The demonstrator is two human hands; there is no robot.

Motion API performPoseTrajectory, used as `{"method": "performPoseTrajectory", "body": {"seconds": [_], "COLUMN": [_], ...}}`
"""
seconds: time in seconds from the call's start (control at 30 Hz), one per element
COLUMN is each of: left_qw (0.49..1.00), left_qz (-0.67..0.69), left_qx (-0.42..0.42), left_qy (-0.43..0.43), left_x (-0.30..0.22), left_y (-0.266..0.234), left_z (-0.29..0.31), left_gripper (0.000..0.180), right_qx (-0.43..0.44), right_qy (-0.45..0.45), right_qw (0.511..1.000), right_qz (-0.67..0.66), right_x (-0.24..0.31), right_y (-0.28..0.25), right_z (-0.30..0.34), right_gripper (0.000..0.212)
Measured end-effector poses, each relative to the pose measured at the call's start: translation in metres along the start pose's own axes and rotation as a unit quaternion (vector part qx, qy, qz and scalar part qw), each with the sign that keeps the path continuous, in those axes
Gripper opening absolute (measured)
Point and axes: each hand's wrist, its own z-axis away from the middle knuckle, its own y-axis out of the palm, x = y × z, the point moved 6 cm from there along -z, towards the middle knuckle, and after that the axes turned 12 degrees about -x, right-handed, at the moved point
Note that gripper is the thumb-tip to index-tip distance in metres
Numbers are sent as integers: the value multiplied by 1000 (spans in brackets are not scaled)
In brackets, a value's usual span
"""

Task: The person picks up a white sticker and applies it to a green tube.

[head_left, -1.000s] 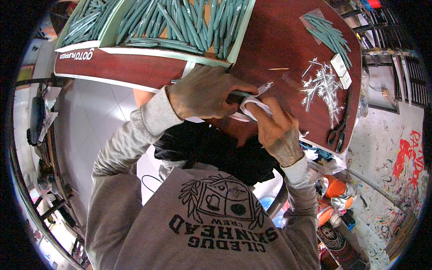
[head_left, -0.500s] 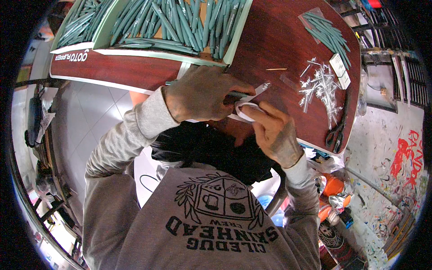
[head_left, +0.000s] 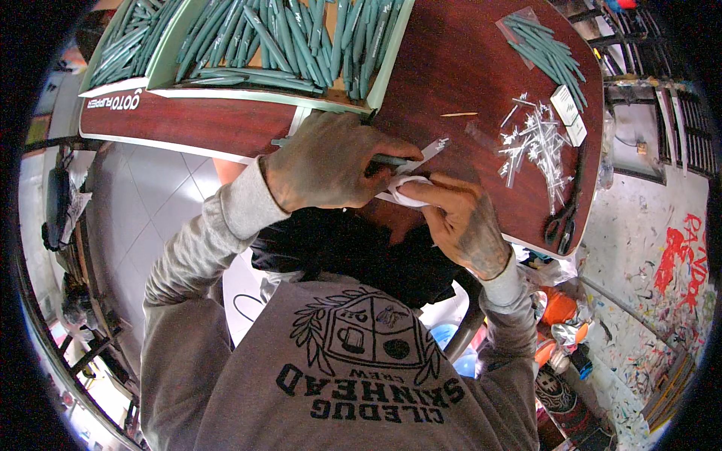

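My left hand [head_left: 327,161] is closed around a dark green pen [head_left: 391,160]. One end of the pen shows by the fingertips, and a bit of green pokes out on the hand's far left. My right hand [head_left: 462,214] is closed, with a white cloth or tissue [head_left: 410,192] wrapped about its fingertips and pressed near the pen. Between the hands, a narrow clear strip with white lettering [head_left: 434,150] slants up to the right over the table edge. Exactly where cloth and pen touch is hidden by my fingers.
On the dark red table [head_left: 444,68], a pale green divided box [head_left: 226,92] holds many green pens. At the right lie a pile of clear strips [head_left: 538,146], a small white box [head_left: 568,114], bagged pens [head_left: 545,56], black scissors [head_left: 560,225] and a thin wooden stick [head_left: 459,115].
My right fingers have come down and slightly left, pressing the white cloth closer to the pen. My left hand keeps its grip. The view has shifted slightly.
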Motion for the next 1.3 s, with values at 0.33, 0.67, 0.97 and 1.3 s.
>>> {"method": "performPoseTrajectory", "body": {"seconds": [0.33, 0.67, 0.97, 1.3], "left_qw": [999, 999, 996, 997], "left_qz": [29, 9, -13, 57], "left_qx": [13, 51, 84, 16], "left_qy": [18, 9, 21, -49], "left_x": [3, -1, -7, -14], "left_y": [8, 6, 2, -2], "left_z": [-8, -13, -12, -17], "left_gripper": [57, 80, 80, 58], "right_qx": [-83, -138, -233, -374], "right_qy": [16, 56, 67, 20], "right_qw": [996, 987, 963, 926], "right_qz": [12, 57, 115, -47], "right_x": [-8, -22, -33, -6], "right_y": [0, -12, -25, -72], "right_z": [8, 3, 5, -1], "right_gripper": [31, 32, 30, 28]}}
